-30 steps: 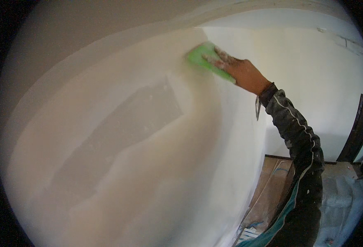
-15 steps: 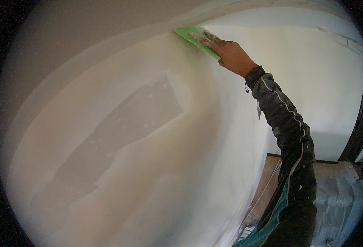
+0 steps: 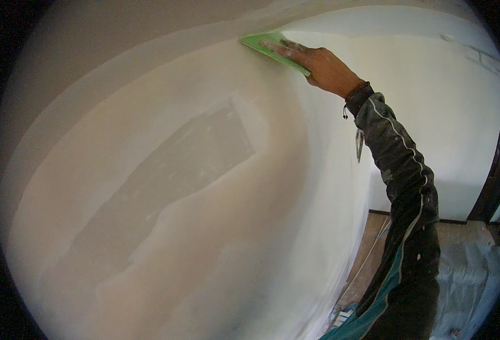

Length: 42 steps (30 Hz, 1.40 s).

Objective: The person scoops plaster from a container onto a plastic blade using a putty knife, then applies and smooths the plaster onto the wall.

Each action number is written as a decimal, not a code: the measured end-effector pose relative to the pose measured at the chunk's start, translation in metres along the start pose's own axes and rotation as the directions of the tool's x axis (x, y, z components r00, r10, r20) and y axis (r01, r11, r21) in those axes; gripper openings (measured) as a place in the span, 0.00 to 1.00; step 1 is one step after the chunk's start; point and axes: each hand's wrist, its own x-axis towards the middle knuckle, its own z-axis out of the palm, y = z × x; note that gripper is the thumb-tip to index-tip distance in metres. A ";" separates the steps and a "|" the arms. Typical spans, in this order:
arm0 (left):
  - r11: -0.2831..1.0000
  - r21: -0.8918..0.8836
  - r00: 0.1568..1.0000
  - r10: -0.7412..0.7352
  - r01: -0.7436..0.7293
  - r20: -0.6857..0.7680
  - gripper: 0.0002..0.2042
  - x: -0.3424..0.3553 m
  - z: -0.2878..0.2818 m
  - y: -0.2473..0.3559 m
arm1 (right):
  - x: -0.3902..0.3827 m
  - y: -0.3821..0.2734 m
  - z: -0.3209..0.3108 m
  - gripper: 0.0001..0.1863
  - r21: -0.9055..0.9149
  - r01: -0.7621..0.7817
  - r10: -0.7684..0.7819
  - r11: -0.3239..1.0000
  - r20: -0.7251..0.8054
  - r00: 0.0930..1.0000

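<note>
My right hand point(image 3: 323, 71), dusty at the fingertips, grips a flat green rectangular pad point(image 3: 264, 42). It presses the pad on the curved-looking, off-white wall point(image 3: 119, 136) at its upper edge, just below a darker band along the top. A greyish patch point(image 3: 187, 158) runs diagonally across the wall below the pad. My arm, in a dark sleeve with pale piping, comes up from the lower right. My left hand is out of view.
A second white wall point(image 3: 437, 113) stands at the right, with a dark frame or panel point(image 3: 491, 175) near the rim. At the lower right are a brown floor point(image 3: 366, 249), a cord lying across it, and translucent plastic sheeting point(image 3: 468, 283).
My right hand and the green pad have moved up and left to the wall's top edge over the last second. In the latest half second they shifted only slightly.
</note>
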 end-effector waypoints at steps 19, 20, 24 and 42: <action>0.999 0.037 0.999 0.004 -0.006 0.044 0.26 0.022 0.127 0.029 | 0.006 0.022 0.059 0.55 0.059 -0.098 0.089 0.993 0.143 0.986; 0.997 0.065 0.999 0.035 -0.037 0.031 0.26 0.020 0.135 0.029 | 0.020 0.024 0.069 0.54 0.040 -0.088 0.086 0.995 0.050 0.995; 0.998 0.063 0.999 0.022 -0.025 0.040 0.26 0.027 0.158 0.035 | 0.062 0.021 0.114 0.53 -0.033 -0.123 0.125 0.992 0.091 0.988; 0.999 -0.022 0.998 -0.029 0.030 0.047 0.26 -0.018 0.091 0.127 | -0.035 0.071 0.135 0.49 -0.046 -0.076 0.077 0.996 0.031 0.997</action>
